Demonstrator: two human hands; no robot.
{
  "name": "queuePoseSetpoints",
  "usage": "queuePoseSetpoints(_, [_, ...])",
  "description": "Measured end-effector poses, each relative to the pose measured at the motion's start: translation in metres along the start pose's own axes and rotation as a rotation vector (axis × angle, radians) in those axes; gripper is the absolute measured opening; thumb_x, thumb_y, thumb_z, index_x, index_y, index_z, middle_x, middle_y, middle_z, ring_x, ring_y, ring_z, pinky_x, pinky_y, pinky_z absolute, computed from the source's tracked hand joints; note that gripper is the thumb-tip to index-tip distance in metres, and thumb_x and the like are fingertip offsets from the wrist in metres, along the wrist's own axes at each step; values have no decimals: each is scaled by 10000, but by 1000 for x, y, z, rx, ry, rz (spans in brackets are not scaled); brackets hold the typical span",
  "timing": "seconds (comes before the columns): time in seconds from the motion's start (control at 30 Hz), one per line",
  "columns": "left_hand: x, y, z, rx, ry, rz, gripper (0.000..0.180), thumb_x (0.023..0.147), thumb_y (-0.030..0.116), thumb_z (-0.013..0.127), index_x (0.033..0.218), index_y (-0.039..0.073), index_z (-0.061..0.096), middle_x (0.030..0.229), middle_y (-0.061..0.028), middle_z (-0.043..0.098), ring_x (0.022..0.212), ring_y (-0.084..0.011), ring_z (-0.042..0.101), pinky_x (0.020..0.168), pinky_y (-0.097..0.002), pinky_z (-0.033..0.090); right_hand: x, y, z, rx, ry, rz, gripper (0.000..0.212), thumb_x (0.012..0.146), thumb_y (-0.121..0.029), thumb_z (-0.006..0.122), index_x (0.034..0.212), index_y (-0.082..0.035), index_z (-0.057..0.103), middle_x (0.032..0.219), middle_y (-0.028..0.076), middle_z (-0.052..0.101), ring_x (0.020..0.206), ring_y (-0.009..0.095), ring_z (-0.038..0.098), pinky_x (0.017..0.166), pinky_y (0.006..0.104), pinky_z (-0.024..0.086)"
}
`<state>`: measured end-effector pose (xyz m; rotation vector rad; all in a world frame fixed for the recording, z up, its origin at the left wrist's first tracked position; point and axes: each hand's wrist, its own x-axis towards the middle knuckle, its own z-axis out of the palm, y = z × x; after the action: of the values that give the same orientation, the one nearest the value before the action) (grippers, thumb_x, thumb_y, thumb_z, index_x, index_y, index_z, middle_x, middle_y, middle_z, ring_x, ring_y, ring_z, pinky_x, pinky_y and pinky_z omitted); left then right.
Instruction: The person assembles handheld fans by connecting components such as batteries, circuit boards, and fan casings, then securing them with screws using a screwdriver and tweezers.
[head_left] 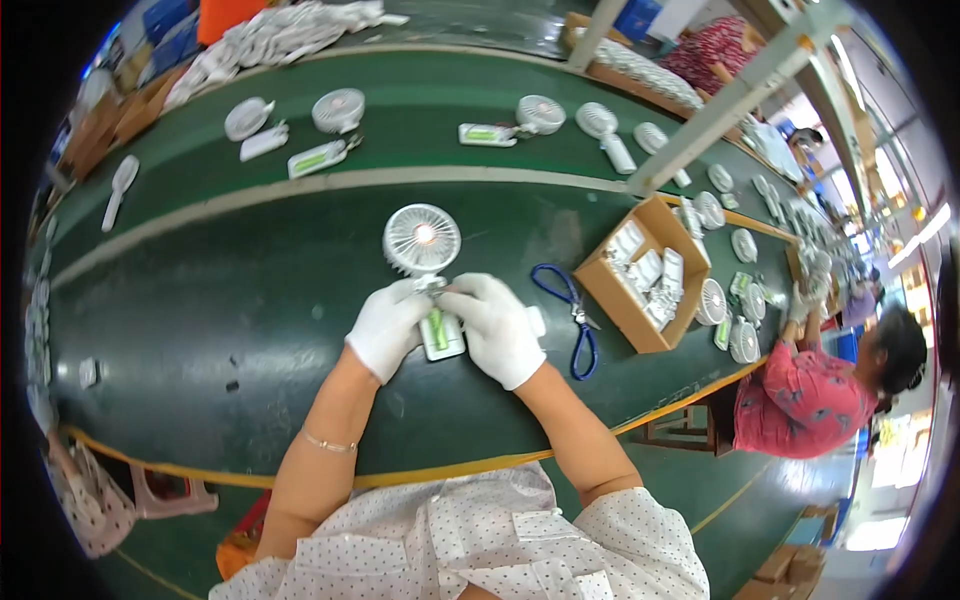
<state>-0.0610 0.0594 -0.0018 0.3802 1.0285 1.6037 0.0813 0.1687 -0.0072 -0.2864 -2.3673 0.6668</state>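
A white handheld fan (422, 240) lies on the green work table in front of me, its round grille away from me. Its handle is uncovered and shows a green battery (440, 332). My left hand (387, 328), in a white glove, is closed on the joint between grille and handle from the left. My gloved right hand (496, 332) pinches the same joint from the right; what lies between the fingertips is too small to make out. A white piece (538, 321) sticks out beside the right hand, mostly hidden by it.
Blue-handled scissors (578, 318) lie right of my hands, beside a cardboard box (618, 300) of white plastic parts. Several fans, some uncovered, lie on the green belt (400, 130) behind. A metal post (720, 100) rises at the far right. A co-worker (805, 395) sits at the right.
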Motion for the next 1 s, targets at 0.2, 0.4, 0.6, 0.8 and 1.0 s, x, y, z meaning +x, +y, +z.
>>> queuePoseSetpoints(0.2, [8,9,-14,-40,92,150,381,875,3,448,1218,-150,510,1138,-244,623,1036,-352,664,913,-449,563,6,-1,-61,-108,-148,97,361,797,-37,653,1155,-81,675,1190,137,619,1130,345,575,971,422,464])
queuePoseSetpoints(0.4, [10,18,-18,-13,270,272,431,892,28,429,1288,-141,451,1180,-247,603,1082,-352,645,942,-442,544,-6,12,-83,-183,-423,219,509,760,-103,693,1264,-117,629,1260,116,603,1185,340,542,1031,427,423])
queuePoseSetpoints(0.6, [11,19,-15,-22,261,357,399,930,38,429,1287,-134,473,1211,-244,617,1114,-346,653,949,-399,543,-2,1,-94,-182,-500,195,564,709,-126,759,1257,-94,628,1240,133,606,1155,353,553,992,433,442])
queuePoseSetpoints(0.8, [8,21,-12,35,330,361,324,952,51,467,1232,-99,532,1148,-165,641,1069,-268,677,871,-348,573,0,-13,-80,-235,-531,203,542,682,-73,772,1209,-88,647,1158,117,625,1102,355,574,939,439,463])
queuePoseSetpoints(1.0, [7,18,-10,124,360,397,286,945,50,474,1178,-92,560,1113,-158,659,1017,-239,693,864,-332,560,1,-6,-69,-303,-419,232,494,701,-67,761,1182,-72,651,1091,153,630,1036,374,598,891,447,487])
